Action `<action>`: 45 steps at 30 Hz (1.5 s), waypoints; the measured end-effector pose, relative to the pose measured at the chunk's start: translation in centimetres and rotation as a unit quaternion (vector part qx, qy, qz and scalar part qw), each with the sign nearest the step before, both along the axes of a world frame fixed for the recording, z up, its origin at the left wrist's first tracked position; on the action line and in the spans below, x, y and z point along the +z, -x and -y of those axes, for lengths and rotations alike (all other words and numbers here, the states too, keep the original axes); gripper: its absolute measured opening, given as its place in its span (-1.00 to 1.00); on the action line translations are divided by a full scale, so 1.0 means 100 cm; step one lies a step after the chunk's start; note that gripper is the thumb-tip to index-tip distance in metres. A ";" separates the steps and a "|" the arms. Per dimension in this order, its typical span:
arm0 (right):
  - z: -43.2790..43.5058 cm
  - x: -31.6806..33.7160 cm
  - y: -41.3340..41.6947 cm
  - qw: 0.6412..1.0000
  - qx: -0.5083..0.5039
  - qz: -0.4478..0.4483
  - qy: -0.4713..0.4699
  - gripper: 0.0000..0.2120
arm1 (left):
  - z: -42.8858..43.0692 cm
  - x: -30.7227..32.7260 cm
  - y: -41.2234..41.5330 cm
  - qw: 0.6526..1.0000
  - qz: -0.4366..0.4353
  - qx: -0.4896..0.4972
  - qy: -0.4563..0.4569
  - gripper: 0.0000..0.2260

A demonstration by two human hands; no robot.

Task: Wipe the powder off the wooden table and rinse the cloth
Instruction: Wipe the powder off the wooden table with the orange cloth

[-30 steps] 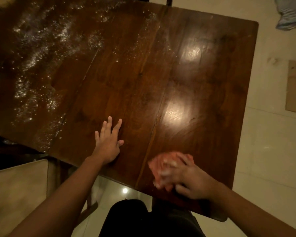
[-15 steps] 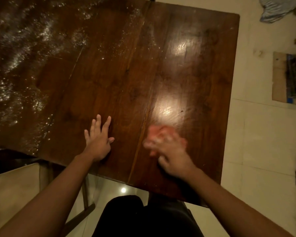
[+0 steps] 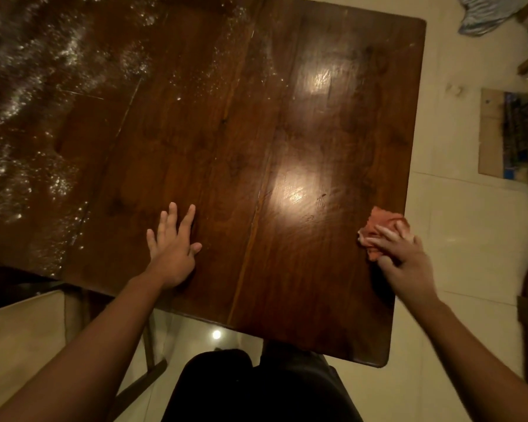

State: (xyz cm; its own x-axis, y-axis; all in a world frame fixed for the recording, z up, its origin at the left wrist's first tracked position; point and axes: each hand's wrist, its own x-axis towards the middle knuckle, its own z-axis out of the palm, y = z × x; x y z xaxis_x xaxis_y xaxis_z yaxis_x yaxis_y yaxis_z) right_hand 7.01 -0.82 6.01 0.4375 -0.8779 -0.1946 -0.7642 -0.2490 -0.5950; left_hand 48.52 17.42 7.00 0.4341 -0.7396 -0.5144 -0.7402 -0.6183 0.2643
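At the desk's right edge, toward the front corner, the right hand (image 3: 406, 266) is down on the cloth (image 3: 381, 222), a bunched reddish wad sitting right at the rim. The fingers are stretched over the top of it, pressing it onto the wood, with white dust on the fingertips. It's a little blurred, so I can't tell how the thumb lies.

Over by the front edge, left of the middle seam, the left hand (image 3: 171, 251) lies flat on the desk (image 3: 287, 132), fingers straight and spread, holding nothing.

The right half of the top shines, with 2 bright glares on the wood. The powder (image 3: 28, 86) lies thick across the far left corner and down the left side, its white flecks thinning toward the middle, well apart from the cloth.

Pale tiled floor (image 3: 470, 254) shows right of the desk, and a blue rag (image 3: 482, 13) lies on it near the far right corner.
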 end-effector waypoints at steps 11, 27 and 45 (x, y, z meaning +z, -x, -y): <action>-0.041 -0.011 -0.107 0.893 0.451 0.000 -0.007 -0.49 | 0.001 0.002 -0.002 1.000 -0.015 -0.008 -0.009 -0.31; 0.000 0.003 -0.403 0.878 0.475 -0.062 0.005 -0.51 | -0.030 -0.007 -0.112 0.999 0.005 0.035 -0.036 -0.28; 0.099 -0.009 -0.543 0.860 0.495 -0.096 0.083 -0.60 | -0.020 0.001 -0.129 0.989 -0.095 -0.056 -0.097 -0.28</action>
State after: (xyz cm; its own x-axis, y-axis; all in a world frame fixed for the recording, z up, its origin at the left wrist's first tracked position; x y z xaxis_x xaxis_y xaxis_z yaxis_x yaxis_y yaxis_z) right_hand 61.30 -10.67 5.06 0.9601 -0.1159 -0.2546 -0.2086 -0.9029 -0.3759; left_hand 61.44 19.38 7.13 0.2378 -0.6572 -0.7152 -0.7551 -0.5882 0.2895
